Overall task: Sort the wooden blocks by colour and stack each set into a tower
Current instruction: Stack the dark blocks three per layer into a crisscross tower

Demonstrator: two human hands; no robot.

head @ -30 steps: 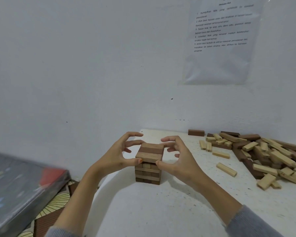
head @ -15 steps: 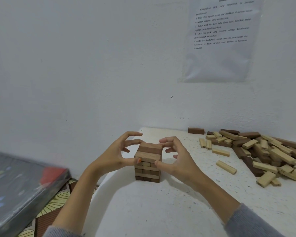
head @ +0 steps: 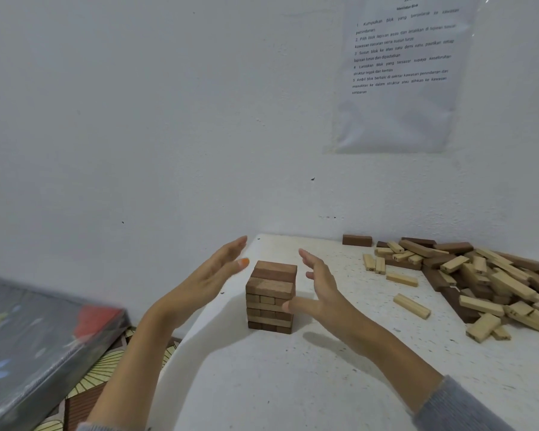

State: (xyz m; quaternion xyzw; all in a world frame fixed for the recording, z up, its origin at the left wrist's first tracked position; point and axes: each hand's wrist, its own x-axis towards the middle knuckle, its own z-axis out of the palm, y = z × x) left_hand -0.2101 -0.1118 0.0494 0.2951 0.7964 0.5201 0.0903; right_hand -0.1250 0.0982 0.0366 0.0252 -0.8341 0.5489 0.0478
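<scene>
On white table [head: 293,384], brown block tower [head: 271,301] stands upright near wall corner. Left hand [head: 210,276] and right hand [head: 319,289] flank it, fingers straight, released, not touching. Mixed loose block pile [head: 486,281] lies well apart, right.

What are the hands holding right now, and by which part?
Nothing is held. Left hand and right hand flank the brown tower with fingers straight; only the right thumb lies near its side.
</scene>
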